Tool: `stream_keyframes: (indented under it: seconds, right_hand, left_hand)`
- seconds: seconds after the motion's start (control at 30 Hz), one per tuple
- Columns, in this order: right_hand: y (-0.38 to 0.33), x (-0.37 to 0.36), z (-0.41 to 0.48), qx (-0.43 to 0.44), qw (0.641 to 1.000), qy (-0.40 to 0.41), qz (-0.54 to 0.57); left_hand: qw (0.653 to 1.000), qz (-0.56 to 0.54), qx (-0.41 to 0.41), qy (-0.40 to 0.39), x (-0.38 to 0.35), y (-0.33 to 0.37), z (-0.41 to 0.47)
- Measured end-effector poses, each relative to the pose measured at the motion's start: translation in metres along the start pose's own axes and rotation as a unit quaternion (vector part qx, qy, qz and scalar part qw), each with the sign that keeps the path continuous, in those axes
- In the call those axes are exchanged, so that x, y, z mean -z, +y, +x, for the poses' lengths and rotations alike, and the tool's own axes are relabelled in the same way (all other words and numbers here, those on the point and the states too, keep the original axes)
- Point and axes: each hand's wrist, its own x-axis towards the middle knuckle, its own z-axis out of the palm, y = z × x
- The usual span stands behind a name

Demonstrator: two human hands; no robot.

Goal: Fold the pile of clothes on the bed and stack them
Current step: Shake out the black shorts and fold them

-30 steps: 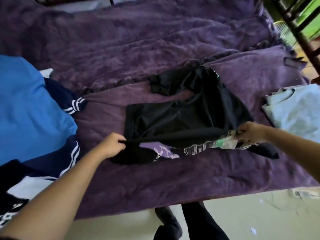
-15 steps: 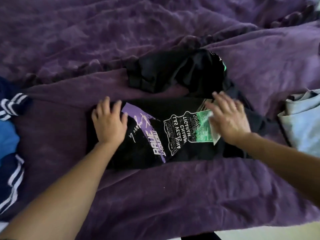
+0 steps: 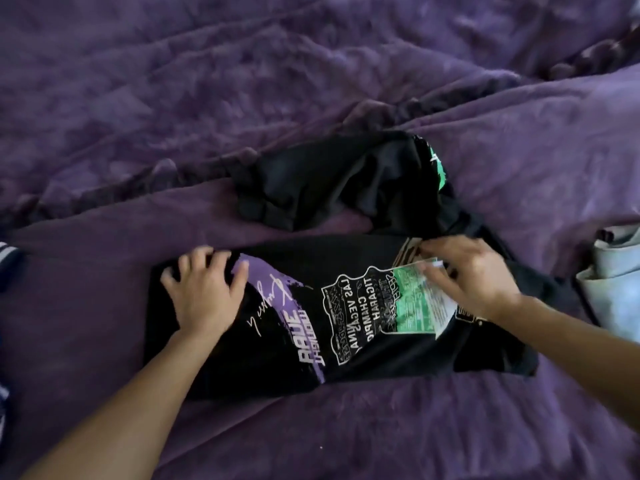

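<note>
A black T-shirt (image 3: 346, 271) with purple, white and green prints lies partly folded on the purple bedspread (image 3: 311, 81). Its printed lower part is folded over toward me; a bunched sleeve and upper part lie behind it. My left hand (image 3: 204, 292) rests flat, fingers spread, on the shirt's left end. Over on the shirt's right end, by the green print, my right hand (image 3: 474, 278) lies with its fingers bent and pressing the cloth.
A light blue garment (image 3: 613, 282) lies at the right edge of the bed. A navy garment with white stripes (image 3: 7, 251) shows at the left edge. The bedspread is wrinkled, with a ridge running across behind the shirt.
Both hands folded the shirt's near edge up and over, then let go and laid themselves flat on it. My view has moved closer, and the hands have shifted slightly since half a second ago.
</note>
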Motion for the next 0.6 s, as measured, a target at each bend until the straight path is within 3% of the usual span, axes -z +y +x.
stream_keyframes:
  seconds: [0.03, 0.1, 0.2, 0.27, 0.3, 0.37, 0.43, 0.47, 0.53, 0.6]
  right_hand:
    - [-0.001, 0.01, 0.017, -0.04, 0.997, 0.061, 0.029]
    - [-0.001, 0.022, 0.056, -0.148, 0.977, 0.136, 0.069]
    - [0.005, 0.014, 0.105, -0.329, 0.925, 0.075, 0.176]
    - [0.009, 0.006, 0.119, -0.387, 0.891, 0.014, 0.238]
    - [0.011, 0.007, 0.121, -0.391, 0.883, 0.021, 0.257]
    - [0.016, 0.024, 0.116, -0.345, 0.904, 0.104, 0.23]
    - [0.014, 0.048, 0.095, -0.208, 0.943, 0.213, 0.146]
    - [0.009, 0.058, 0.078, -0.122, 0.956, 0.238, 0.123]
    - [-0.001, 0.062, 0.031, 0.01, 0.979, 0.193, 0.062]
    - [-0.012, 0.048, -0.02, 0.085, 0.994, 0.066, -0.033]
  left_hand:
    - [0.996, -0.057, 0.048, 0.038, 0.009, 0.011, 0.02]
    - [0.975, -0.178, 0.131, 0.035, 0.02, 0.035, 0.065]
    - [0.888, -0.382, 0.243, -0.072, 0.013, 0.071, 0.113]
    - [0.849, -0.447, 0.274, -0.063, 0.011, 0.086, 0.127]
    - [0.84, -0.47, 0.268, -0.038, 0.017, 0.087, 0.129]
    - [0.827, -0.513, 0.229, 0.025, 0.038, 0.076, 0.129]
    - [0.829, -0.519, 0.191, 0.084, 0.065, 0.052, 0.115]
    - [0.846, -0.494, 0.17, 0.108, 0.078, 0.036, 0.102]
    - [0.91, -0.383, 0.112, 0.112, 0.088, 0.001, 0.068]
    - [0.976, -0.203, 0.052, 0.053, 0.082, -0.036, 0.031]
